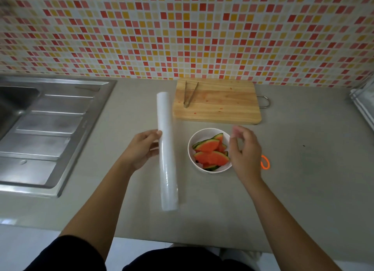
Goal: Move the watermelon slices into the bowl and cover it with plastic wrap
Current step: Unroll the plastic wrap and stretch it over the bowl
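A white bowl [192, 149] stands on the grey counter and holds several watermelon slices [211, 153] with red flesh and green rind. To its left, my left hand [141, 149] grips a long white roll of plastic wrap [167, 149] around its middle, the roll pointing away from me. My right hand [244, 151] hovers at the bowl's right rim with fingers loosely curled and blurred, holding nothing that I can see. No wrap lies over the bowl.
A wooden cutting board [220, 102] with metal tongs [190, 93] on it lies behind the bowl, against the tiled wall. A steel sink and drainboard [48, 129] fill the left. An orange band [265, 162] lies right of my right hand.
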The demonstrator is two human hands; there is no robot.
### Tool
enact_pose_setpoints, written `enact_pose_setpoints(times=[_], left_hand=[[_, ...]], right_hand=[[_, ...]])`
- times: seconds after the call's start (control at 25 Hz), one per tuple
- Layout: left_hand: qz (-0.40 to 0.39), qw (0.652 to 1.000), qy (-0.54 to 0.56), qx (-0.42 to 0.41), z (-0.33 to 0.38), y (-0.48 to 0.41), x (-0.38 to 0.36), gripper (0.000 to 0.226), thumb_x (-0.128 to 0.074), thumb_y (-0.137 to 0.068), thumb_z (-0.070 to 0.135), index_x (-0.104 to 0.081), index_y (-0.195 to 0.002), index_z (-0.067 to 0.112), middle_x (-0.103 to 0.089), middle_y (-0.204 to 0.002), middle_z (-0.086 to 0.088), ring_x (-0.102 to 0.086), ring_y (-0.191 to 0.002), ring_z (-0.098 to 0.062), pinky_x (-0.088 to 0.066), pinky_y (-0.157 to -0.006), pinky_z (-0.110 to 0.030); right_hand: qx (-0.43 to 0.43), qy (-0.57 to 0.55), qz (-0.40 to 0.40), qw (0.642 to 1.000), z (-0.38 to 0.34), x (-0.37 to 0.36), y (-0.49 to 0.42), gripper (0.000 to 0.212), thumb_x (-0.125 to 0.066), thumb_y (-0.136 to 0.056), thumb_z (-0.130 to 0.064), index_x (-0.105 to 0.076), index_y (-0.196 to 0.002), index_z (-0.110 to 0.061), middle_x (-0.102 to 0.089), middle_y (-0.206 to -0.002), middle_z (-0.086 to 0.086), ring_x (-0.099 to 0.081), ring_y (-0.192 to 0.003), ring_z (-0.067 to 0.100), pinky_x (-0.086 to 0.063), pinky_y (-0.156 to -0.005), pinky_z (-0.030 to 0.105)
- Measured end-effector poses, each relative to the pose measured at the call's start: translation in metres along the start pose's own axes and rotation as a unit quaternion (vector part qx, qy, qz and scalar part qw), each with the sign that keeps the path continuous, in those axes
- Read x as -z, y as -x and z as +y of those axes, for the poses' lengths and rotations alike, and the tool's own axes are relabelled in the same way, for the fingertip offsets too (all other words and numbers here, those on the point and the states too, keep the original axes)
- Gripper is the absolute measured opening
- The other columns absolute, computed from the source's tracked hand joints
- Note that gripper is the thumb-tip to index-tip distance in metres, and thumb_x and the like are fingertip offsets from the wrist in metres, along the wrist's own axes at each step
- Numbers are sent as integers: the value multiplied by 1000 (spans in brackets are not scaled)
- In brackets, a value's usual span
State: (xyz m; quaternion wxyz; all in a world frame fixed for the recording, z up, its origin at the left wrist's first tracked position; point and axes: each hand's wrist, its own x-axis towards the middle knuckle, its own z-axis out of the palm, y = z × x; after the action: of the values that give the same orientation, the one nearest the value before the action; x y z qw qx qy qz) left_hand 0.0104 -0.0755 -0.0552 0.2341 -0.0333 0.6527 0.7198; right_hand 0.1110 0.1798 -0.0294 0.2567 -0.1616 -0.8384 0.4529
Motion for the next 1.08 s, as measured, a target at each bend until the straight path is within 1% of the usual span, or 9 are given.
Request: enact_pose_setpoints(times=[0.12, 0.24, 0.32, 0.44, 0.64, 0.76, 0.84, 0.92, 1.08], left_hand=[[-9, 996, 55, -72, 31, -5, -14, 19, -55, -92, 22, -71, -95, 12, -73, -92, -5, -69, -83, -17, -57, -72, -31], [-16, 989, 88, -121, 53, -11, -31, 20, -56, -91, 23, -66, -101, 9, -73, -92, -2, -68, -84, -17, -57, -72, -31], [-8, 986, 95, -139, 60, -14, -38, 20, -55, -92, 22, -65, -103, 9, -73, -91, -1, -68, -84, -16, -56, -71, -30], [9, 983, 106, -148, 64, -19, -50, 20, -54, -93, 21, -65, -104, 8, -72, -90, -1, -69, -84, -17, -57, -70, -31], [28, 979, 116, -164, 65, -22, -72, 15, -58, -90, 23, -68, -96, 14, -73, -90, 0, -69, -83, -16, -55, -65, -30], [29, 978, 117, -171, 68, -25, -84, 14, -60, -88, 24, -68, -95, 16, -73, -91, 0, -69, -86, -17, -55, -65, -30], [26, 978, 114, -173, 70, -25, -91, 14, -60, -87, 25, -69, -94, 16, -74, -93, -1, -69, -88, -18, -55, -66, -30], [22, 979, 107, -171, 73, -25, -95, 16, -58, -89, 25, -71, -94, 16, -74, -94, 0, -69, -89, -17, -55, -69, -30], [17, 984, 59, -169, 79, -24, -103, 27, -47, -95, 30, -62, -108, 11, -70, -98, -3, -67, -93, -17, -56, -79, -33]], right_hand=[[-22, -63, -170, 983, -18, -7, 13, 19, -56, -90, -14, -67, -105, -13, -68, -95, -3, -61, -81, -7, -44, -72, 5], [-53, -121, -239, 962, -25, -14, 26, 22, -63, -86, -24, -69, -105, -15, -71, -92, -6, -63, -80, -7, -47, -72, 8], [-79, -156, -243, 954, -27, -16, 33, 28, -70, -79, -33, -68, -103, -20, -71, -91, -11, -66, -82, -1, -52, -73, 16], [-84, -162, -211, 960, -25, -15, 40, 23, -76, -73, -29, -69, -95, -30, -72, -84, -19, -67, -82, -1, -53, -74, 16], [-92, -124, -113, 982, -20, -7, 32, 20, -78, -71, -24, -74, -90, -16, -73, -82, -9, -68, -75, 0, -53, -72, 19], [-79, -100, -96, 987, -17, -2, 27, 10, -77, -72, -23, -75, -81, -18, -70, -72, -16, -65, -68, -2, -49, -66, 13], [-81, -109, -100, 986, -16, 1, 23, 5, -75, -74, -22, -72, -73, -25, -67, -65, -19, -63, -64, -3, -47, -61, 10], [-95, -130, -117, 980, -14, 2, 20, 14, -73, -77, -22, -67, -68, -31, -67, -62, -19, -62, -62, -2, -47, -60, 11], [-138, -212, -159, 954, -11, 1, 20, 11, -69, -81, -22, -68, -71, -27, -69, -69, -15, -62, -67, 2, -48, -64, 15]])
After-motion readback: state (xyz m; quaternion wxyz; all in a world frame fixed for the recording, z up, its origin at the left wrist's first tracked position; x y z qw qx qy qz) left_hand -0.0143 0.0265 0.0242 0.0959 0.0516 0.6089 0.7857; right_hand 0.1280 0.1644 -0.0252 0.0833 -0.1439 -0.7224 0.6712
